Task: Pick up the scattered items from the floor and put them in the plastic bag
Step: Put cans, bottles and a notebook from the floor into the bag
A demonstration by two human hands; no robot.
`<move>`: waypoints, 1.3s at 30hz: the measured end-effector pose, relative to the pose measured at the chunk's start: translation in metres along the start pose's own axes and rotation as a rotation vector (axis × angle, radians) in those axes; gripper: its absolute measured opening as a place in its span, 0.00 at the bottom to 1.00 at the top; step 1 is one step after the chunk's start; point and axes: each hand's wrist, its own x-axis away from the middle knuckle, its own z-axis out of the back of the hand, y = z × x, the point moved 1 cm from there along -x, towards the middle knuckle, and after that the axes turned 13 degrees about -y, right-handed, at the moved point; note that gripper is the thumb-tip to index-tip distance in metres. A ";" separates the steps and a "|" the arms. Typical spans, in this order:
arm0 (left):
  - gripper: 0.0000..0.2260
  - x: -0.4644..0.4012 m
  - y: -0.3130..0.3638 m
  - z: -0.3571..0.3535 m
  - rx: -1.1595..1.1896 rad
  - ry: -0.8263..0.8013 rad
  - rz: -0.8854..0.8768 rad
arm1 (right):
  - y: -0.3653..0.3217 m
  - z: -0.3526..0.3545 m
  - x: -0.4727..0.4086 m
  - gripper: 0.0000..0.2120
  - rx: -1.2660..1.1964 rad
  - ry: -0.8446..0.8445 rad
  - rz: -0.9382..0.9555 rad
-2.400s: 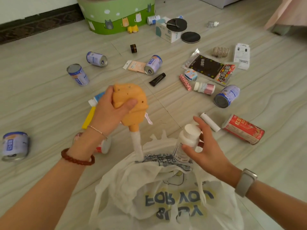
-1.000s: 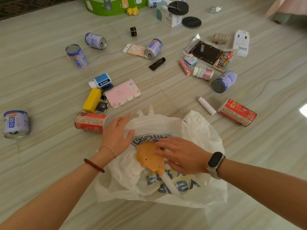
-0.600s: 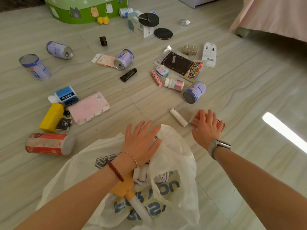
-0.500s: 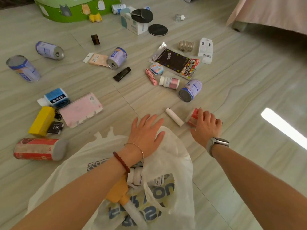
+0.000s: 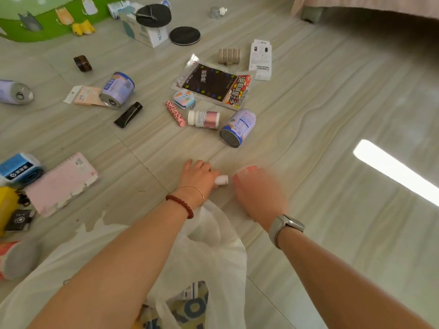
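Two hands work just beyond the mouth of the crumpled white plastic bag with blue lettering (image 5: 209, 252), which lies on the pale wood-grain floor (image 5: 332, 115) beneath both forearms, with a labelled container partly visible inside it. Left hand (image 5: 198, 178), fingers curled, grasps the small white cylindrical tube (image 5: 221, 180), whose one end protrudes from the fist toward the right. Right hand (image 5: 259, 198), motion-blurred, is wrapped around the red cylindrical can (image 5: 245, 173), of which only the upper end shows beyond the fingers; tube and can lie just beside each other. Beyond them, a blue-and-white tin can on its side (image 5: 238, 128) rests near a small white-capped bottle with a pink label (image 5: 204, 119), a pink spotted stick (image 5: 175, 113) and a small round pastel case (image 5: 184, 99); behind these lies a flat black-and-red foil snack packet (image 5: 213, 85). To the left lie a black squeeze tube (image 5: 128, 114), a second blue-and-white tin can (image 5: 117, 89) and a peach-coloured card packet (image 5: 83, 96). At the left edge are a pink spiral notebook (image 5: 61, 184), a blue-and-white roll-shaped pack (image 5: 20, 169), a yellow block (image 5: 7, 207) and another red can with a grey end (image 5: 16, 258). Farthest away stand a green box with cat figures (image 5: 47, 20) and a white carton topped by a black disc (image 5: 147, 32).
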 end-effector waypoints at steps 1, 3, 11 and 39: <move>0.16 0.004 -0.001 0.004 0.079 0.024 0.030 | 0.000 0.000 0.000 0.34 0.002 -0.006 0.003; 0.16 0.022 -0.007 0.016 0.330 0.097 0.069 | -0.001 0.002 0.001 0.34 -0.003 -0.022 0.006; 0.17 0.168 -0.059 0.019 0.522 0.316 -0.061 | -0.032 0.006 0.045 0.35 -0.151 -0.003 0.100; 0.13 0.316 -0.068 -0.155 -0.111 0.361 -0.232 | -0.046 -0.083 0.172 0.41 0.853 -0.081 1.089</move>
